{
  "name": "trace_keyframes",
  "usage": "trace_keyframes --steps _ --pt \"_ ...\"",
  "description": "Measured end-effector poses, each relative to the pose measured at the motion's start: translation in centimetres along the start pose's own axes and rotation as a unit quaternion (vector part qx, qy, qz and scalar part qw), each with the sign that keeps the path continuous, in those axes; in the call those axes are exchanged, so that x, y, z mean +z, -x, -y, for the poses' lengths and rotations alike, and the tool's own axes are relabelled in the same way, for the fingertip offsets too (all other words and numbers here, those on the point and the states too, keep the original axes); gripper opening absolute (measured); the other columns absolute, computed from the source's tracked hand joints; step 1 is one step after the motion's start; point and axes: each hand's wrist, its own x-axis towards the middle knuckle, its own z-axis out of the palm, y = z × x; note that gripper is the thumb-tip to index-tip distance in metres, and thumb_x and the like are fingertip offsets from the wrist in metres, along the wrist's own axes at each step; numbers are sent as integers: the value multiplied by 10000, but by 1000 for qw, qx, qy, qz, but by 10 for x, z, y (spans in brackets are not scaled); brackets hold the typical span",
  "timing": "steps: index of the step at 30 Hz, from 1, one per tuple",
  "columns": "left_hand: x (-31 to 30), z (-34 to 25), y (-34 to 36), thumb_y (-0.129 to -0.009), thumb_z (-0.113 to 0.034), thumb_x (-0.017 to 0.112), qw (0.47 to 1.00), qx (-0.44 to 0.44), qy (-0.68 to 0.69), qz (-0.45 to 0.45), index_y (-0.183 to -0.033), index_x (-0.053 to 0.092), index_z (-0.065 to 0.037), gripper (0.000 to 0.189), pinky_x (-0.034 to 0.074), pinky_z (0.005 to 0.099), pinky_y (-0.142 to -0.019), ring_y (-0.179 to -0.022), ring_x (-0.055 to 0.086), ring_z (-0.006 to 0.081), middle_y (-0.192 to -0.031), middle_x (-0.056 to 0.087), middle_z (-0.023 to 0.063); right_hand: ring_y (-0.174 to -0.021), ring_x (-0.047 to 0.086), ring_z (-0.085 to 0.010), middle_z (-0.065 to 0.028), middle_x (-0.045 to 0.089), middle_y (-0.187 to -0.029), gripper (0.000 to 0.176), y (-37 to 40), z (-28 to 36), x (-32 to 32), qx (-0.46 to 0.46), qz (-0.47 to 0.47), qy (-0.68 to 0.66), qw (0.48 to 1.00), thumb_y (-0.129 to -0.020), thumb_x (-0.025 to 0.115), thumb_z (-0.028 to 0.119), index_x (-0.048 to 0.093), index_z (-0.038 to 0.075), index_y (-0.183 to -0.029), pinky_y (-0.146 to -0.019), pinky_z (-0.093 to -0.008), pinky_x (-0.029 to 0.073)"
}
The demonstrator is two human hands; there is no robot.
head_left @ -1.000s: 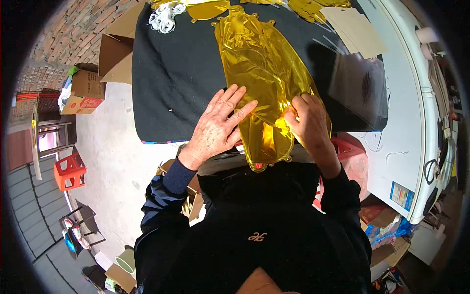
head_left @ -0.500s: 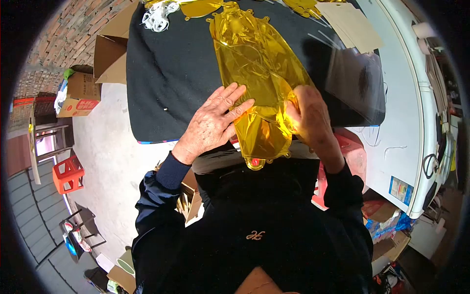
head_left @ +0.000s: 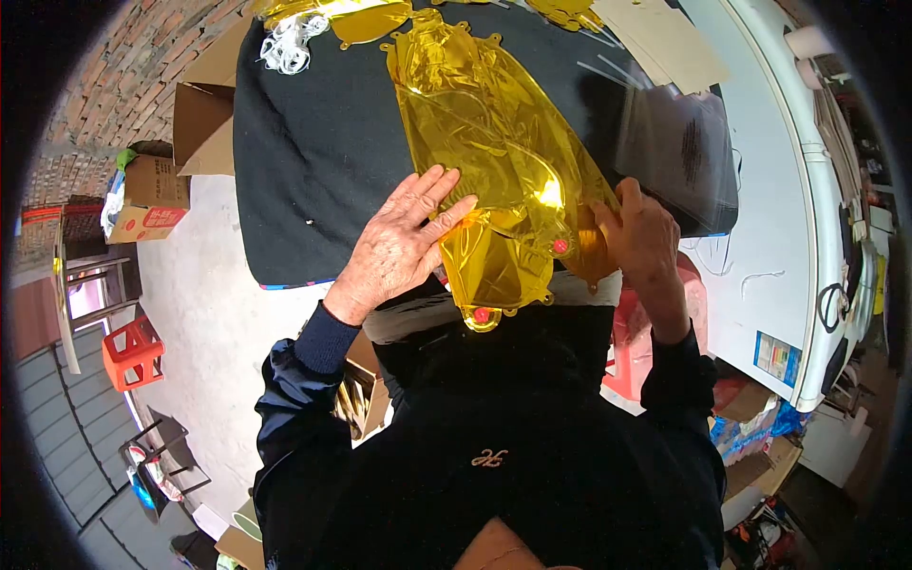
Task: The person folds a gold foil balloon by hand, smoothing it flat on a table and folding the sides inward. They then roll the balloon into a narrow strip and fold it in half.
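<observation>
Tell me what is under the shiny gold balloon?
The gold foil balloon lies on a black cloth that shows around it. The left hand presses on its edge. Anything directly beneath the foil is covered.

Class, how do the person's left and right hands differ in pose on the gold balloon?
The left hand lies flat, fingers spread, on the gold foil balloon; the right hand curls, pinching its edge. The left hand rests on the balloon's left side, the right hand on its right. Both touch it.

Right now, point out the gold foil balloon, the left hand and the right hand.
gold foil balloon [head_left: 475, 123], head view, its smooth upper middle.
left hand [head_left: 399, 252], head view, back of the hand.
right hand [head_left: 648, 237], head view, back of the hand.
</observation>
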Motion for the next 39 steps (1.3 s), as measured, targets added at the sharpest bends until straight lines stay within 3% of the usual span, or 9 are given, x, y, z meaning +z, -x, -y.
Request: trace_keyframes --steps 6,9,12,13,17,21,30,36,39 --pt "1 1 0 -954 -193 624 1000 3 0 -7 -1468 596 -167 515 333 479 -1241 -1484 425 341 -1584 470 157 -848 681 -427 -199 672 -890 230 5 -7 -10 21 34 -151 988 -943 665 267 590 52 -978 -753 -493 513" --pt "3 2 2 -925 -223 632 1000 1 -14 -4 -1496 568 -179 576 317 460 -1256 -1499 406 296 -1591 466 125 -871 651 -411 -181 639 -897 191 9 9 -23 -62 -39 -190 979 -918 667 204 594 29 -943 -765 -477 502" --pt "4 3 3 -924 -229 644 1000 7 -19 -11 -1492 568 -169 577 323 466 -1252 -1489 418 306 -1578 478 131 -854 605 -355 -166 618 -972 201 11 31 -29 -154 -28 -251 955 -906 692 164 610 -2 -985 -785 -399 494" --pt "4 3 3 -928 -212 632 1000 7 -13 -13 -1487 574 -165 563 326 471 -1249 -1488 420 317 -1579 477 138 -957 608 -353 -155 628 -1025 197 9 38 -30 -207 -29 -229 951 -872 706 134 619 0 -987 -844 -413 491" --pt "4 2 3 -942 -183 600 1000 8 1 -16 -1470 588 -149 529 331 484 -1242 -1483 424 342 -1580 475 154 -990 588 -344 -143 628 -1032 211 0 65 -10 -303 -44 -222 926 -868 720 150 626 2 -985 -867 -432 473" --pt "4 4 3 -945 -191 594 1000 8 10 -20 -1463 593 -139 521 329 490 -1242 -1482 423 348 -1578 474 157 -879 553 -340 -138 612 -928 229 -13 72 -1 -314 53 -225 921 -906 731 201 614 9 -952 -786 -431 450" --pt "4 3 3 -936 -178 586 1000 6 16 -15 -1441 605 -115 509 321 493 -1245 -1486 416 356 -1584 469 155 -958 622 -344 -161 678 -986 148 -19 63 21 -305 81 -333 889 -978 617 120 655 0 -1055 -881 -423 491" --pt "4 2 2 -908 -138 607 1000 -4 21 -12 -1473 558 -90 570 320 492 -1245 -1484 416 367 -1583 463 174 -971 614 -349 -148 674 -1025 155 -19 62 30 -416 29 -296 859 -888 620 16 678 2 -1032 -894 -421 493" --pt "0 -4 -1 -895 -130 623 993 -44 101 -42 -1495 524 -72 611 320 491 -1243 -1478 423 370 -1575 462 202 -1018 581 -328 -114 656 -1079 213 -12 64 32 -417 13 -282 864 -816 656 -35 683 14 -1021 -921 -414 479"
